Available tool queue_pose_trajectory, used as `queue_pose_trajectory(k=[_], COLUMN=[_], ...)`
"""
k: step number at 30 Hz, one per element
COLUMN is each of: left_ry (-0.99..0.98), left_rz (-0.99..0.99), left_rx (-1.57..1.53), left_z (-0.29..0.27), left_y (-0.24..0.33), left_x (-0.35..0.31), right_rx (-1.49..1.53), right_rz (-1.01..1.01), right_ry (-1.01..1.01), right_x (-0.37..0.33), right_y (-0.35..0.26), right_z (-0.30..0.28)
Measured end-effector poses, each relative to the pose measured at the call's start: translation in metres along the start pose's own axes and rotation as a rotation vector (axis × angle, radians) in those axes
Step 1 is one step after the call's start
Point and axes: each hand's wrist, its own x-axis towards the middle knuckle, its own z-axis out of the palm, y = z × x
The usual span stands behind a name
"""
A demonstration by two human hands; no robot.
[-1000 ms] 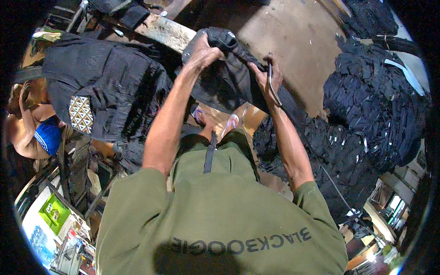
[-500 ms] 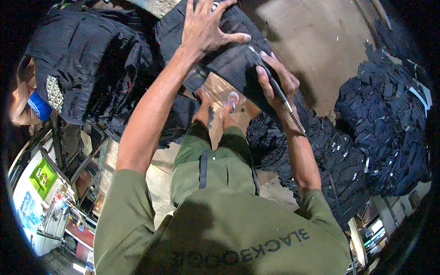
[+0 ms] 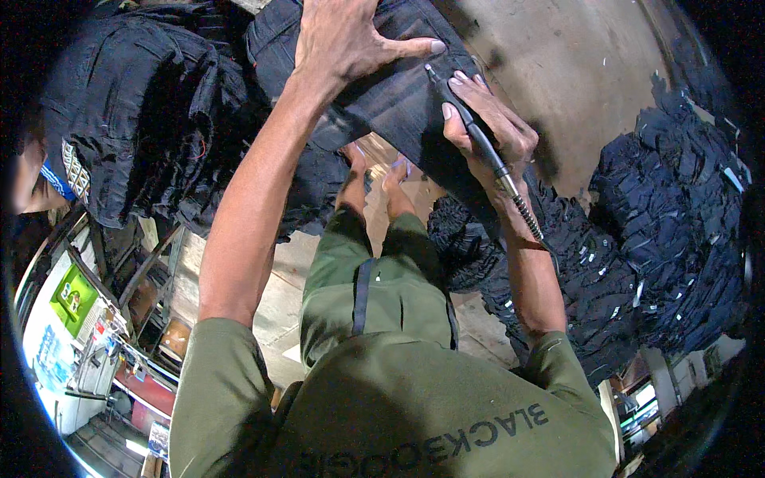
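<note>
A dark denim garment [image 3: 398, 107] is spread out in front of me at the top of the view. My left hand [image 3: 344, 41] lies flat on it with the thumb stretched to the right; its fingertips run past the upper edge. My right hand [image 3: 504, 127] is closed around a slim black-and-silver pen-shaped rotary tool [image 3: 480, 142], with a spring-covered cord trailing along the wrist. The tool's metal tip points up and left over the cloth, just below the left thumb. Whether the tip touches the denim I cannot tell.
A large heap of dark denim [image 3: 135, 119] rises on the left, with part of another person [image 3: 30, 179] beside it. Stacked dark garments [image 3: 669, 231] with small white tags fill the right side. A brown surface [image 3: 558, 72] extends at the upper right.
My left hand has shifted slightly up and left along with the cloth. The tool in my right hand has moved a little up, its tip now nearer the left thumb.
</note>
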Motion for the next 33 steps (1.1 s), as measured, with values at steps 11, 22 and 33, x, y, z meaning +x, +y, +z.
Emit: queue_pose_trajectory(k=[11, 22, 33], left_ry=[0.038, 0.031, 0.042], left_rz=[-0.007, -0.047, -0.043], left_rx=[0.074, 0.058, 0.076], left_z=[0.006, 0.007, 0.007], left_y=[0.002, 0.007, 0.009], left_x=[0.003, 0.008, 0.007], right_rx=[0.069, 0.065, 0.040], right_rz=[0.023, -0.004, 0.015], right_ry=[0.072, 0.014, 0.019], right_x=[-0.007, -0.011, -0.012], right_y=[0.000, 0.006, 0.007], right_z=[-0.005, -0.003, -0.003])
